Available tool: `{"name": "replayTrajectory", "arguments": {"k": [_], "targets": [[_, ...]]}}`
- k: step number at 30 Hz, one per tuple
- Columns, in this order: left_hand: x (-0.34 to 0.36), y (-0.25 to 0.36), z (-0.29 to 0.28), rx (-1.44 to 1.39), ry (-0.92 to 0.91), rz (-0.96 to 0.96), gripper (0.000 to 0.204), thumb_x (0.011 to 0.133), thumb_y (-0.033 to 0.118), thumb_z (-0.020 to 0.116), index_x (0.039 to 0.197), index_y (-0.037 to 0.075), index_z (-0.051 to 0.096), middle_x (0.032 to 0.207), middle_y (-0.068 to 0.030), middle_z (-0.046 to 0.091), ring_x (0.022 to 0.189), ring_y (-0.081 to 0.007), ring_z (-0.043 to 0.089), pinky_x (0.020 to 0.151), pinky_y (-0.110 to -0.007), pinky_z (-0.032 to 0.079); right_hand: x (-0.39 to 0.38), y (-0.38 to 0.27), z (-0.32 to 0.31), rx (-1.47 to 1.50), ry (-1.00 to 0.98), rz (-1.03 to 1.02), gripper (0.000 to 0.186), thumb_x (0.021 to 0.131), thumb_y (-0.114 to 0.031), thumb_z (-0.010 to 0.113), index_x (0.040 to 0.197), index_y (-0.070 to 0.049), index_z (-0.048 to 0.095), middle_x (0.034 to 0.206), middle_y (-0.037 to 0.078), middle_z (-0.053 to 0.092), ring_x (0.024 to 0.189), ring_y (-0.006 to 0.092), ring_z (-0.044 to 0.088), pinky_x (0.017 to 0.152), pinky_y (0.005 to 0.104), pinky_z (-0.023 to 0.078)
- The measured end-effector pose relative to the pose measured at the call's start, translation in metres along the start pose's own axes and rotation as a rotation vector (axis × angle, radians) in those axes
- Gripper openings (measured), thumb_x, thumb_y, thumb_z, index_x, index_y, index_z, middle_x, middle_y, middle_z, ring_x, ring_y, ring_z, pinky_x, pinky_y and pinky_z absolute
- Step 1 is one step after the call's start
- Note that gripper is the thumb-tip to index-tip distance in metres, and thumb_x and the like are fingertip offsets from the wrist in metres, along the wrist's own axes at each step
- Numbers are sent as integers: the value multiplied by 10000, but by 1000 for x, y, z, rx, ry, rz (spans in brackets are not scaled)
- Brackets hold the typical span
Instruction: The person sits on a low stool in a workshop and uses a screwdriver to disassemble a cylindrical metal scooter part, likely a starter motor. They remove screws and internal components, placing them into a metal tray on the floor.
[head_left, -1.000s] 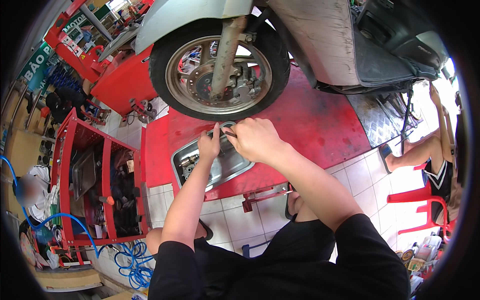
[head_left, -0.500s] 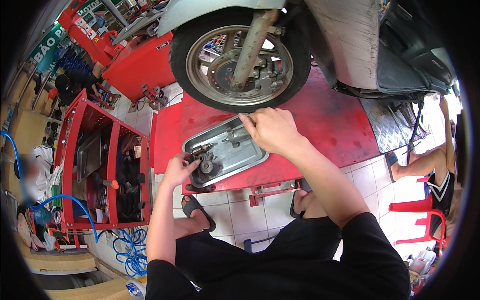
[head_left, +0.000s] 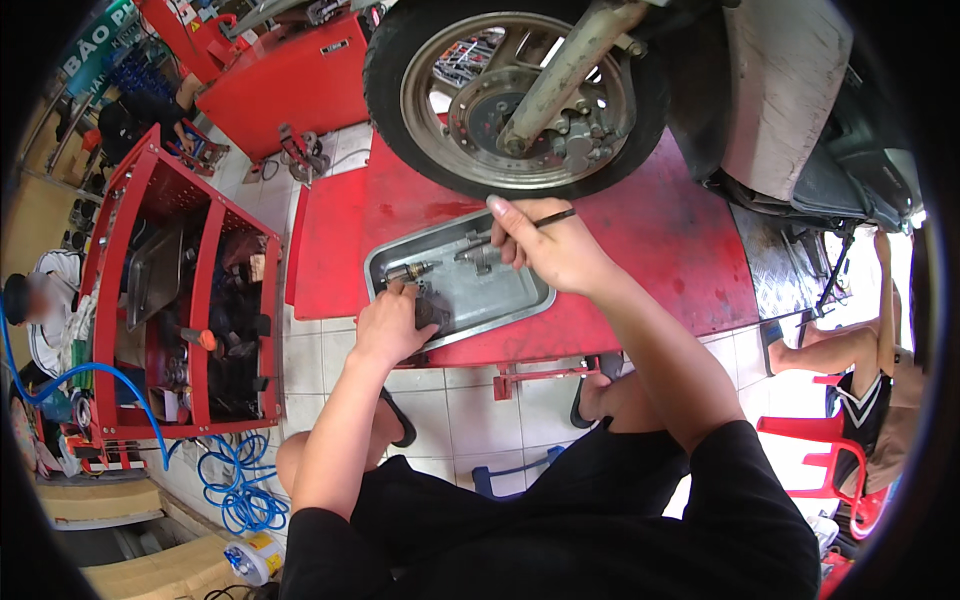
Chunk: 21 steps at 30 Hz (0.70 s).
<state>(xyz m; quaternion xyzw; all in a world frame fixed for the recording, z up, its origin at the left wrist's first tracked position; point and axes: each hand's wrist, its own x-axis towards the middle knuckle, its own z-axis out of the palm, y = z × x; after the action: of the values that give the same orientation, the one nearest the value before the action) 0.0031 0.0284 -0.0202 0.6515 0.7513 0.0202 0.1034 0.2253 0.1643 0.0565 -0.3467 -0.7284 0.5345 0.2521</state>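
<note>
A shallow metal tray (head_left: pixel 515 288) lies on the red platform, below the scooter's front wheel. My left hand (head_left: pixel 390 325) reaches into its left end, fingers curled round a dark, greasy round metal part (head_left: pixel 433 312) that it partly hides. Just beyond those fingers lies a small metal piece with a pointed end (head_left: pixel 410 271). My right hand (head_left: pixel 560 250) is closed over the tray's far right side, gripping a thin dark stick-like tool (head_left: pixel 556 218). Beside its fingers a grey cylindrical metal part (head_left: pixel 478 256) rests in the tray.
The scooter's front wheel (head_left: pixel 385 110) stands on the red platform (head_left: pixel 640 265) just beyond the tray. A red tool cart (head_left: pixel 205 290) is on the left, with a coiled blue hose (head_left: pixel 240 490) near it. Another person's leg (head_left: pixel 825 352) and a red plastic chair (head_left: pixel 800 430) are at right.
My left hand has moved further over the round part and closed round it. My right hand has come off the tray's far rim and now shows the thin tool in its grip.
</note>
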Motion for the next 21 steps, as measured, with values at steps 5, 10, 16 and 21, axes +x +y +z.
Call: {"name": "replayTrajectory", "arguments": {"k": [5, 10, 16, 21], "targets": [[4, 6, -1, 26, -27, -40, 546, 715, 339, 849, 1092, -7, 657, 1105, -169, 655, 956, -334, 701, 810, -416, 593, -2, 0, -2, -106, 55, -12, 569, 1035, -468, 475, 819, 10, 696, 613, 116, 615, 597, 204, 594, 625, 354, 481], [9, 8, 8, 62, -52, -61, 509, 697, 330, 846, 1039, -11, 684, 1092, -165, 668, 897, -340, 711, 801, -439, 592, -1, -2, 0, -319, 76, -91, 514, 1041, -430, 468, 832, -26, 708, 701, 136, 657, 688, 320, 633, 700, 423, 495], [6, -6, 6, -126, 50, -36, 498, 675, 310, 863, 1003, -32, 709, 955, -182, 690, 862, -334, 711, 773, -410, 583, 1, 16, 18, -669, 207, -373, 418, 1032, -370, 497, 858, -42, 691, 879, 173, 658, 846, 397, 627, 776, 467, 501], [-24, -67, -36, -976, 130, -224, 505, 748, 289, 880, 1057, -70, 705, 845, -112, 712, 761, -152, 675, 676, -322, 538, 4, 6, 29, -650, 11, -180, 337, 1020, -306, 515, 927, -30, 685, 931, 205, 671, 899, 433, 623, 800, 515, 496]]}}
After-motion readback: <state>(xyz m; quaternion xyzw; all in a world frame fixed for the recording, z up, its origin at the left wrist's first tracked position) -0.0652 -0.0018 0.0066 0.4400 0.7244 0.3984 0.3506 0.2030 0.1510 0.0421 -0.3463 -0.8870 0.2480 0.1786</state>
